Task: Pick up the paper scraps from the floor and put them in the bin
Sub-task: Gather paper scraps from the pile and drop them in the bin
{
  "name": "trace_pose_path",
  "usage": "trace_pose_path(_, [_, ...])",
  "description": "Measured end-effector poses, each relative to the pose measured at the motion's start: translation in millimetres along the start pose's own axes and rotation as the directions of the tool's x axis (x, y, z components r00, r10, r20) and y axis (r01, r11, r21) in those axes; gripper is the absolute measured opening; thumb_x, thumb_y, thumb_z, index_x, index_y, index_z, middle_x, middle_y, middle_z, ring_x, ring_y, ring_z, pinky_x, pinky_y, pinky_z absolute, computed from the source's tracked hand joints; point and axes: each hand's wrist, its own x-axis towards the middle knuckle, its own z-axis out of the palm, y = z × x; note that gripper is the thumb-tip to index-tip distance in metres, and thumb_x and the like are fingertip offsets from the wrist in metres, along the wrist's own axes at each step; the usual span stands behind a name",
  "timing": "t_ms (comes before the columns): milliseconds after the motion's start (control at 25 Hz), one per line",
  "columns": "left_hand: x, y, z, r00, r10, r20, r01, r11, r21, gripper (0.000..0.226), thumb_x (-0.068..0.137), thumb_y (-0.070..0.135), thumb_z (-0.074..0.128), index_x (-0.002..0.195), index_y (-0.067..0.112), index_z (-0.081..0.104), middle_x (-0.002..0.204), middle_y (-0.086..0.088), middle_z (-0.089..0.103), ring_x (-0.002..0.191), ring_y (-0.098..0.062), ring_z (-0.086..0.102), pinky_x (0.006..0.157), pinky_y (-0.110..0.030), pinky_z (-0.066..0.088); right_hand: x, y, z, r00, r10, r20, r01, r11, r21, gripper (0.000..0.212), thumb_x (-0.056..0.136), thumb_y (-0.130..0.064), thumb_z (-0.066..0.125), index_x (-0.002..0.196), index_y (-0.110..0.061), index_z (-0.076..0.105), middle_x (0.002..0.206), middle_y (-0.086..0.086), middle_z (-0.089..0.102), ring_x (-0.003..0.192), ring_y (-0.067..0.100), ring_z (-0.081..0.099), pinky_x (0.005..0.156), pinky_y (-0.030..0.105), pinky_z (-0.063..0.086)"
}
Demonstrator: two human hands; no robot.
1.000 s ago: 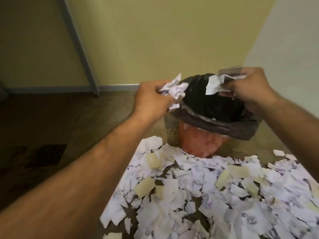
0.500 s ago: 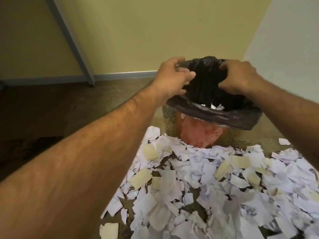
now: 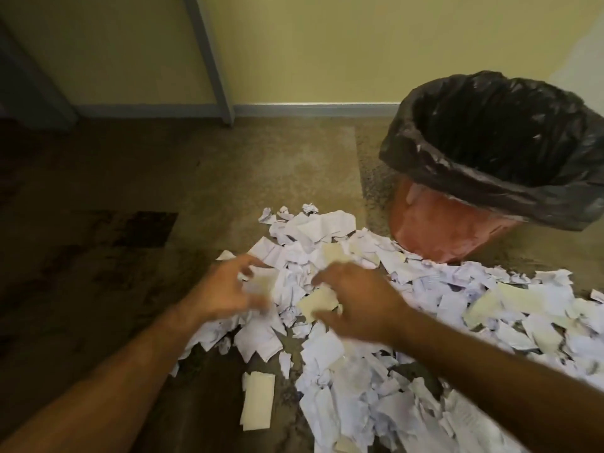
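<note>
Left hand (image 3: pixel 225 295) & right hand (image 3: pixel 356 305) both at mid-frame, low over the paper scraps (image 3: pixel 327 289), facing each other w/ fingers spread and loosely curled. Motion blur, so can't tell if either actually grips any paper. Scraps lie in a wide heap on the floor (image 3: pixel 261 178), running from center to lower right of frame. Bin (image 3: pixel 451 237), orange w/ black liner (image 3: pixel 490 171), stands upper right; scraps reach its base.

A brown carpeted floor (image 3: pixel 137 178) holds a wide heap of torn paper scraps (image 3: pixel 385 325). An orange bin (image 3: pixel 434 230) stands beside the heap.
</note>
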Motion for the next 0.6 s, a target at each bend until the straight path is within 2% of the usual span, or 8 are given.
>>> trace_pose_path(40, [-10,-25,13,0.998,-0.03,0.061,0.021,0.989,0.144,0.096,0.057,0.042,0.091,0.137,0.043,0.039,0.141,0.004,0.042,0.12,-0.022,0.054,0.086,-0.036,0.055,-4,-9,24,0.99,-0.01,0.139,0.015,0.999,-0.038,0.065,0.083,-0.058,0.062,0.137,-0.028,0.044,0.136,0.0,0.052,0.117,0.018,0.05,0.098,0.041,0.046])
trace_pose_path(120, [-23,-61,42,0.985,-0.039,0.169,-0.044,0.886,0.461,0.126,0.047,0.058,0.089,0.144,0.057,0.009,0.161,0.007,0.004,0.143,-0.028,0.024,0.102,-0.049,0.045,-12,-22,61,0.937,-0.032,0.347,0.08,0.989,-0.125,0.091,0.075,-0.066,0.066,0.148,-0.028,0.025,0.15,0.006,0.036,0.132,0.027,0.037,0.104,0.049,0.042])
trace_pose_path(200, [-28,-79,68,0.977,0.011,0.211,-0.146,0.758,0.635,0.143,0.044,0.059,0.089,0.139,0.062,-0.017,0.157,0.009,-0.031,0.148,-0.035,-0.002,0.105,-0.06,0.038,-16,-26,86,0.885,-0.025,0.466,0.135,0.969,-0.206,0.112,0.066,-0.071,0.071,0.151,-0.029,0.012,0.158,0.012,0.02,0.139,0.037,0.026,0.105,0.054,0.039])
trace_pose_path(280, [-30,-83,87,0.974,0.069,0.217,-0.206,0.673,0.711,0.15,0.045,0.057,0.091,0.136,0.06,-0.028,0.149,0.005,-0.046,0.146,-0.04,-0.016,0.105,-0.062,0.038,-16,-28,104,0.872,0.009,0.489,0.15,0.947,-0.284,0.12,0.06,-0.071,0.076,0.15,-0.03,0.009,0.159,0.015,0.011,0.139,0.044,0.023,0.1,0.054,0.042])
trace_pose_path(400, [-30,-77,102,0.949,0.107,0.296,-0.298,0.607,0.737,0.144,0.05,0.051,0.091,0.143,0.054,-0.019,0.152,0.001,-0.042,0.146,-0.04,-0.017,0.106,-0.065,0.032,-19,-23,124,0.873,0.082,0.481,0.118,0.921,-0.371,0.12,0.061,-0.066,0.079,0.15,-0.029,0.007,0.159,0.018,0.002,0.139,0.051,0.019,0.096,0.053,0.047])
trace_pose_path(480, [-31,-76,104,0.94,0.071,0.333,-0.304,0.615,0.728,0.13,0.057,0.046,0.089,0.146,0.051,-0.004,0.16,-0.002,-0.023,0.147,-0.039,-0.006,0.109,-0.061,0.03,-19,-23,131,0.874,0.107,0.474,0.095,0.919,-0.384,0.117,0.064,-0.06,0.081,0.15,-0.029,0.007,0.159,0.018,0.002,0.138,0.052,0.02,0.093,0.052,0.049])
trace_pose_path(600, [-37,-80,107,0.947,0.099,0.306,-0.3,0.618,0.727,0.107,0.064,0.039,0.086,0.145,0.045,0.017,0.159,-0.003,0.008,0.141,-0.035,0.015,0.105,-0.052,0.038,-18,-26,130,0.883,0.114,0.456,0.059,0.936,-0.347,0.093,0.078,-0.042,0.077,0.149,-0.027,0.018,0.156,0.017,0.015,0.135,0.044,0.028,0.094,0.048,0.049])
